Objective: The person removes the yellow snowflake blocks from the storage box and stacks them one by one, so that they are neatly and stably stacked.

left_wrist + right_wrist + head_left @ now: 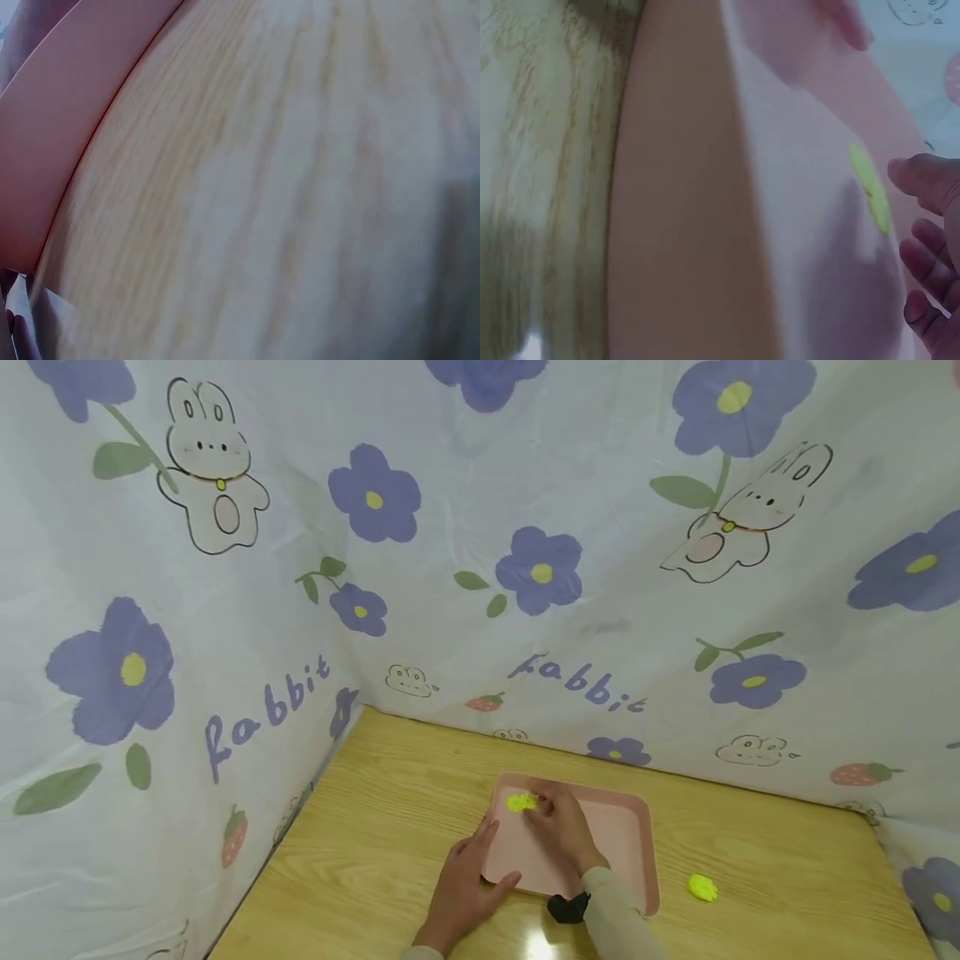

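A flat, bright yellow piece with a bumpy, flower-like edge (521, 802) lies in the far left part of a pink tray (621, 852). Just right of it is my right hand (564, 828), reaching in over the tray. In the right wrist view its fingers (924, 270) are loosely bent and spread, apart from the yellow piece (870, 189), with nothing between them. My left hand (467, 887) rests against the tray's near left corner, fingers along the left side and thumb by the front rim. The left wrist view shows mostly the tray's outer wall (71, 127).
A second yellow piece (702, 887) lies on the wooden table (780, 868), right of the tray. Behind and to the left hangs a white cloth (442, 635) printed with rabbits and purple flowers. A black band with a dark device (567, 908) is on the right wrist.
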Motion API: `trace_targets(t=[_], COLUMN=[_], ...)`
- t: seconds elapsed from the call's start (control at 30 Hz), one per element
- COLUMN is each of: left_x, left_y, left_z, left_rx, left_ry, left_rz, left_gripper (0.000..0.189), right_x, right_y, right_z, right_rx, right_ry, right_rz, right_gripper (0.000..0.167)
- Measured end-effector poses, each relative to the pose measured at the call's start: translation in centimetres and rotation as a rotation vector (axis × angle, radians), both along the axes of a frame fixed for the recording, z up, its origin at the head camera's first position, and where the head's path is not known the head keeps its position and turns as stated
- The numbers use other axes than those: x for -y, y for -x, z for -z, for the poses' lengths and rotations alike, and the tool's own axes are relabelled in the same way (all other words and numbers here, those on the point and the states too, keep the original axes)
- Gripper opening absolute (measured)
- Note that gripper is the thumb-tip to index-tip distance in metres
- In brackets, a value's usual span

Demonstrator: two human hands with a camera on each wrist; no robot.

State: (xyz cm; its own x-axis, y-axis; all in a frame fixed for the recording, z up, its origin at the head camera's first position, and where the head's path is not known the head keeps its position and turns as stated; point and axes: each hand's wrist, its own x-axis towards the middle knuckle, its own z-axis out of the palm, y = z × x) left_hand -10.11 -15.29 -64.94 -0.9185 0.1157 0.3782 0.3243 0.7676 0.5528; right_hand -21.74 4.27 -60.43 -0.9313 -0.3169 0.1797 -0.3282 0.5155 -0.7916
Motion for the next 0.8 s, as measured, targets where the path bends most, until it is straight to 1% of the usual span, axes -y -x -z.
trace_targets(t=[0.13,0.27,0.33,0.53,0.57,0.63,0.7,0.8], left_x=[-0.1,-0.2,-0.3,-0.9,-0.9,-0.8,-0.7,-0.5], left_y=[-0.1,-0.1,-0.1,-0.1,-0.1,0.0,0.1,0.3], left_z=[-0.1,-0.2,-0.2,-0.1,-0.1,-0.2,-0.4,-0.7], left_rx=[-0.001,-0.019,-0.028,-0.045,-0.046,-0.031,-0.017,0.004], left_ry=[-0.004,0.006,0.009,0.027,0.024,0.011,-0.003,-0.014], left_rz=[0.001,-0.005,-0.004,0.014,0.015,0.011,0.004,0.004], left_gripper=[0.082,0.082,0.082,0.082,0.082,0.082,0.083,0.083], right_x=[0.5,1.0,1.0,-0.1,-0.2,-0.6,-0.9,-1.2], right_y=[0.2,0.5,0.6,-0.3,-0.5,-0.8,-1.2,-1.6], right_z=[0.6,0.8,0.9,0.9,0.8,0.7,0.5,0.4], right_rx=[0.033,0.044,0.031,0.051,0.051,0.045,0.036,0.025], right_ry=[-0.045,-0.071,-0.076,-0.113,-0.119,-0.114,-0.110,-0.091], right_rz=[0.009,0.017,0.017,0.050,0.054,0.062,0.064,0.062], right_gripper=[0.045,0.038,0.033,0.028,0.025,0.016,0.010,0.012])
